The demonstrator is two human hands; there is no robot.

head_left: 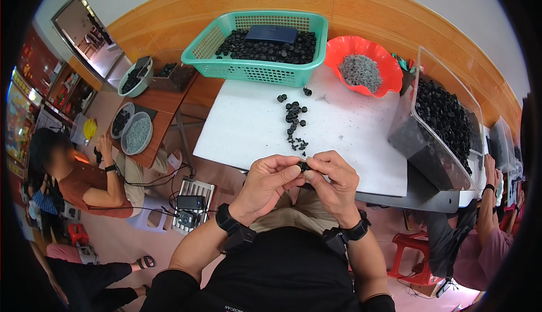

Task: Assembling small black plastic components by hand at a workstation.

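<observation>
- Black part [304,166]: small, held just off the near edge of the table, in front of the person's body; the fingers cover most of it, so its full shape cannot be told.
- Left hand [271,181]: thumb and forefinger pinched on the part from the left, the other fingers curled.
- Right hand [336,183]: thumb and fingertips closed on the part from the right; the two hands almost meet around it.
- Loose parts [292,114]: black, scattered in a rough line on the white sheet [243,125], running from just beyond the hands toward the basket; the smallest lie nearest.
- Basket [254,75]: green, far side, full of black parts [296,57], with a dark blue box [272,33] on top; it blocks the far left of the sheet.
- Bowl [392,80]: red, wavy-rimmed, right of the basket, holding grey pieces [361,72].
- Bin [412,148]: clear, tilted, heaped with black parts, standing over the sheet's right side.
- Side table [166,117]: brown, to the left, bearing tubs of black and grey pieces; a co-worker [93,185] sits beside it.
- Second co-worker [474,244]: at the right, beyond a red stool [409,250], partly hidden by the bin.
</observation>
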